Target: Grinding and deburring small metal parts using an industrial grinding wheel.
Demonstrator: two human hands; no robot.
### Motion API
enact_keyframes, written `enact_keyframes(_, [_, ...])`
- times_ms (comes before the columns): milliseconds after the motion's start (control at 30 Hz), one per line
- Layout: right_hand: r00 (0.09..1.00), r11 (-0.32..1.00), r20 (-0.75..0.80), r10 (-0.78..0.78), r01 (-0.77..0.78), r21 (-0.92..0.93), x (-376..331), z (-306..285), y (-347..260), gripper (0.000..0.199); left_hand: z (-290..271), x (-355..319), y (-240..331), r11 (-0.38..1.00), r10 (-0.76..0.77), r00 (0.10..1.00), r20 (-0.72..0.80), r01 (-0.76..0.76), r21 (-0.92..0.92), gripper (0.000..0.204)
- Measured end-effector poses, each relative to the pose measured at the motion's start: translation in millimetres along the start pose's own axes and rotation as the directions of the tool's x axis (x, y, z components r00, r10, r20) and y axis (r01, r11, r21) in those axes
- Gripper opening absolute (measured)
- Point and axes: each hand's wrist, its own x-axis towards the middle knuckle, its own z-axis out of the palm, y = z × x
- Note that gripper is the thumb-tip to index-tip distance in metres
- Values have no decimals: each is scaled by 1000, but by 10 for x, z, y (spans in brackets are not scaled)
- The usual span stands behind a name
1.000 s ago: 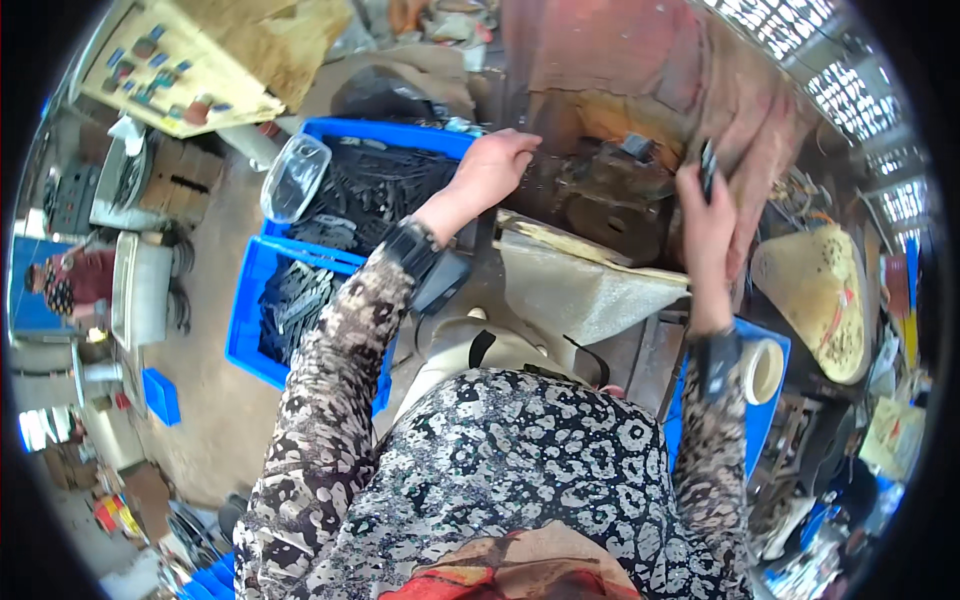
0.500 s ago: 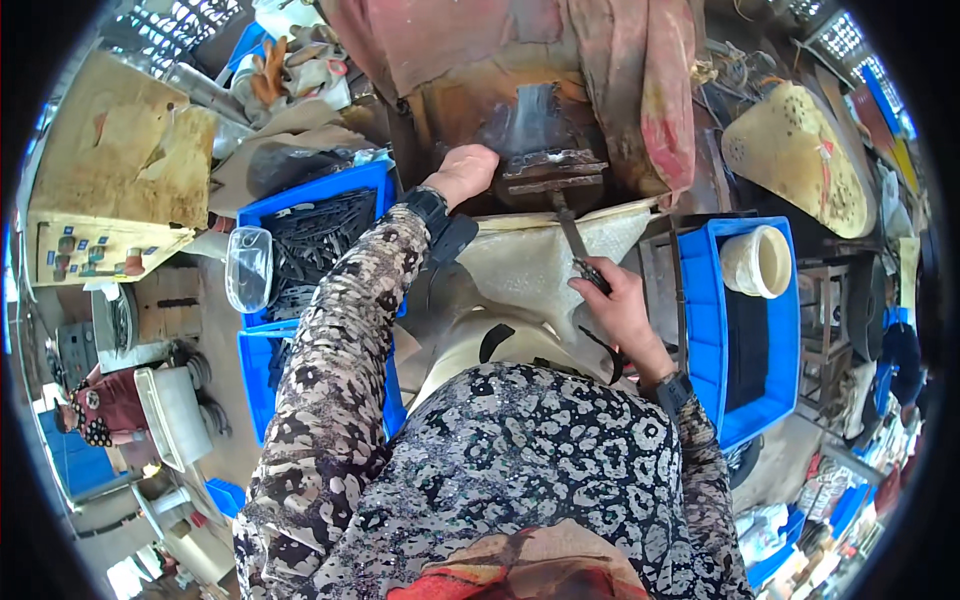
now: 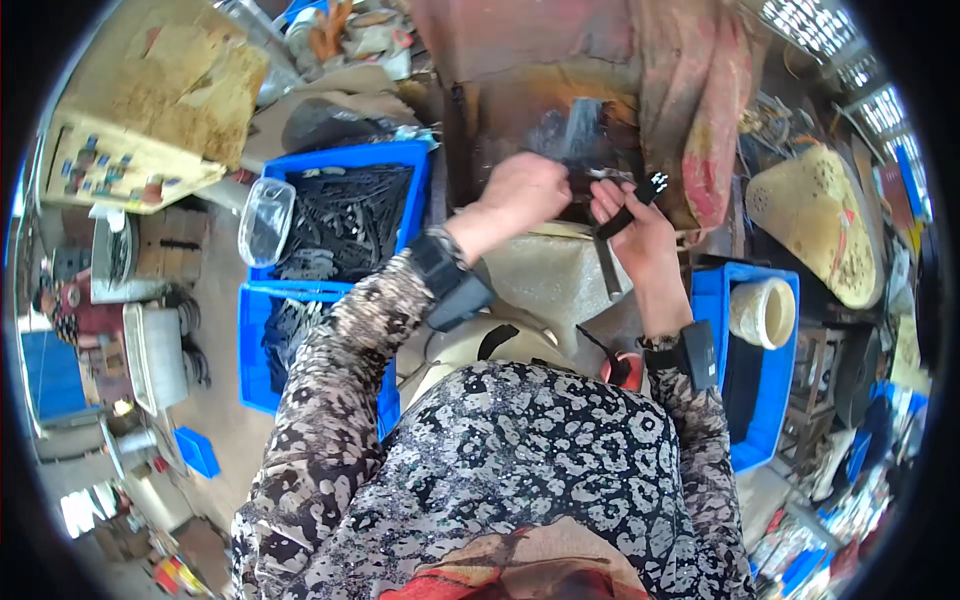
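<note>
My right hand is at the front of a dark, worn machine opening, its fingers around a long, thin tool with a black handle and flat, greyish shaft. The shaft points down toward my lap; the tool's exact kind is unclear. Close by on the left, my left hand is closed, palm down, at the opening's front edge. Whatever its fingers hold is hidden. Behind both hands, a pale greyish metal piece shows inside the opening. A whitish sheet hangs below my hands.
Blue bins with dark strip-like pieces stand on the left, a clear plastic tub at their edge. To the right, another blue bin holds a cream-coloured pot. Stained reddish cloth drapes around the opening.
My right hand has moved up to the opening, and its tool has swung from pointing away to pointing toward me. My left hand has moved right, closer to it. The view has shifted.
</note>
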Motion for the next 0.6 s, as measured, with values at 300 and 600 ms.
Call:
enact_keyframes(300, [974,986,190,126,-101,-136,80,-217,80,21,-80,-645,103,980,154,969,193,-124,-156,21])
enact_keyframes(600, [922,934,254,291,-217,-282,-332,-100,-220,44,772,-1434,-2211,591,-807,588,-58,802,-88,23])
